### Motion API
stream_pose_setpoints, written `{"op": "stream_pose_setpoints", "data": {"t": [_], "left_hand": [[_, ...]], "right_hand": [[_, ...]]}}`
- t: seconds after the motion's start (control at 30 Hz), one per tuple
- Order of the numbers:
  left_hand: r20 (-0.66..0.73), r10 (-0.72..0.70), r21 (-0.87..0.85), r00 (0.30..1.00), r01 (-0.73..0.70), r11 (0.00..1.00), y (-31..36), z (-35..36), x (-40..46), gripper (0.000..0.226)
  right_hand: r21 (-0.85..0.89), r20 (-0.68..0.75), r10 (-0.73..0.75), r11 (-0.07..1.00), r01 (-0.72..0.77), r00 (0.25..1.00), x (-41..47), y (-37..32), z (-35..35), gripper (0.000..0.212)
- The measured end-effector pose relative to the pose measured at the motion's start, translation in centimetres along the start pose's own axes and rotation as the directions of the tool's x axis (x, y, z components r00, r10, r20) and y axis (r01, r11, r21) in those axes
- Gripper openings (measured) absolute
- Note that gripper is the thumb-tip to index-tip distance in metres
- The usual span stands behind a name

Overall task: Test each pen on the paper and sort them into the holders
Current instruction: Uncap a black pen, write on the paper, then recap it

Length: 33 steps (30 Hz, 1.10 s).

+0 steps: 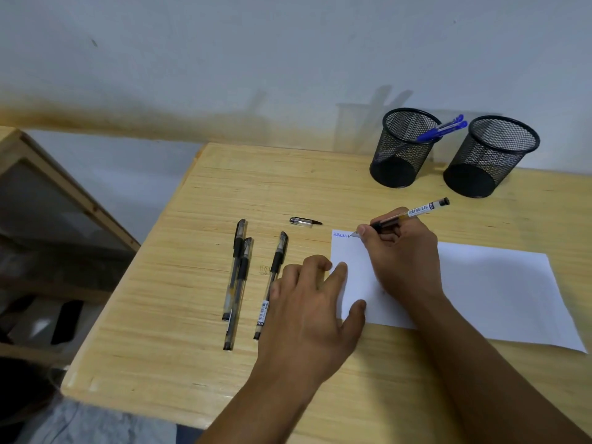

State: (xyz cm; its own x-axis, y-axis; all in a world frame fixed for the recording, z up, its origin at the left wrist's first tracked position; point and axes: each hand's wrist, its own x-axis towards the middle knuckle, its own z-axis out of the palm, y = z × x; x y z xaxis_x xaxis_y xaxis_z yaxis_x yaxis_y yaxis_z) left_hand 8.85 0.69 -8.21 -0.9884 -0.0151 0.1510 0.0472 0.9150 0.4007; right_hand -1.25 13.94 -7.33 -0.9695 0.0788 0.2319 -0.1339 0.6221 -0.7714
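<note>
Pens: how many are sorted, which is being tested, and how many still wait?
Done: two blue pens stand in the left holder; the right holder looks empty. In hand: the right hand writes on the paper with a pen, left hand steadying. Left: three capped pens.

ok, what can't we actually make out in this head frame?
- Pen tip: head view, hidden by the right hand's thumb.
- Blue scribble on the paper: too small to read.
- Third capped pen: left hand covers its lower part.
- Left holder: mesh hides the blue pen count.
</note>
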Motion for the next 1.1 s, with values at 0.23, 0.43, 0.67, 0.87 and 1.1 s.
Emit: {"op": "stream_pose_setpoints", "data": {"t": [0.23, 0.43, 0.67, 0.87, 1.1], "left_hand": [[-0.005, 0.000, -0.003, 1.000, 0.000, 1.000, 0.03, 0.00, 0.04, 0.049], [0.003, -0.001, 0.001, 1.000, 0.001, 1.000, 0.03, 0.01, 0.04, 0.050], [-0.004, -0.001, 0.004, 1.000, 0.001, 1.000, -0.06, 0.07, 0.08, 0.049], [-0.001, -0.001, -0.001, 1.000, 0.001, 1.000, -0.03, 0.04, 0.02, 0.050], [0.010, -0.002, 0.012, 1.000, 0.002, 1.000, 0.00, 0.01, 0.10, 0.051]], "right_hand": [[-0.003, -0.004, 0.000, 1.000, 0.000, 1.000, -0.10, 0.10, 0.14, 0.018], [-0.015, 0.012, 0.001, 1.000, -0.001, 1.000, -0.08, 0.17, 0.12, 0.019], [-0.014, 0.007, 0.004, 1.000, -0.004, 1.000, -0.06, 0.13, 0.21, 0.020], [-0.002, -0.009, 0.002, 1.000, -0.002, 1.000, 0.05, 0.22, 0.15, 0.017], [-0.010, -0.020, 0.000, 1.000, 0.000, 1.000, -0.10, -0.02, 0.26, 0.021]]}}
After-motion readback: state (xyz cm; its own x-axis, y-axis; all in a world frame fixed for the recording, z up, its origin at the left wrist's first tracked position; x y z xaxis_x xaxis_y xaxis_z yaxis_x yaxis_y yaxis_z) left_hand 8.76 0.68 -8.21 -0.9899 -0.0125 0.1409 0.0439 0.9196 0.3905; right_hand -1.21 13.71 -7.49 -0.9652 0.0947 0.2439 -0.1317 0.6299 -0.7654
